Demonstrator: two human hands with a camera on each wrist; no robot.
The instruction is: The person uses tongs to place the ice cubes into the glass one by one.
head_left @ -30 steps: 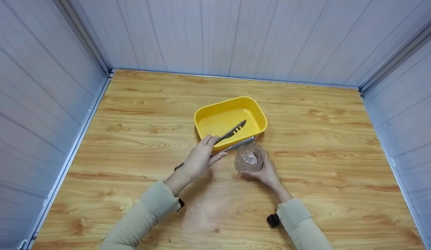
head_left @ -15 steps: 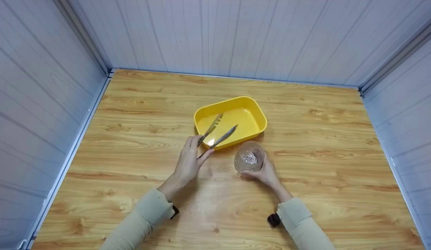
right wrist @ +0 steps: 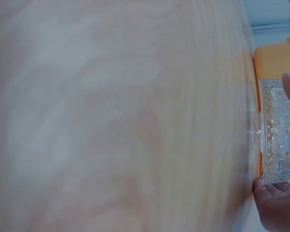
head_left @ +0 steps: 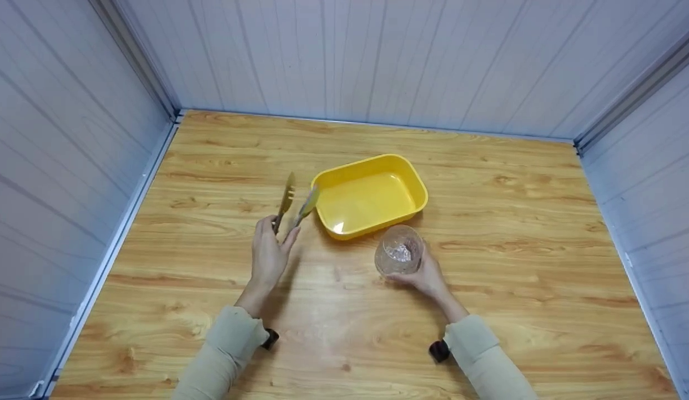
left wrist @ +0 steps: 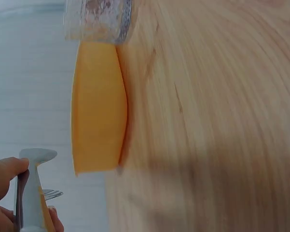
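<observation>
Metal tongs [head_left: 287, 203] are gripped in my left hand [head_left: 268, 258], raised left of the yellow basin, their two arms spread apart with nothing seen between them. In the left wrist view, the tongs [left wrist: 33, 193] show at the lower left between finger and thumb. My right hand [head_left: 429, 275] holds a clear patterned glass [head_left: 398, 253] from its right side, in front of the basin. Raised patterns cover the wall of the glass [right wrist: 280, 130] in the right wrist view. Something clear glints at its bottom; ice or cut glass, I cannot tell.
The yellow basin [head_left: 372, 225] stands on the wood-grain table [head_left: 488, 222] just behind the glass, with nothing seen inside it. Pale panel walls [head_left: 350, 61] enclose the table at the back, left and right. A dark wrist device [head_left: 439, 351] sits at the right cuff.
My left hand has drawn the tongs leftward, from above the basin and near the glass to the basin's left side. The tongs' arms have spread. Glass and right hand stay in place.
</observation>
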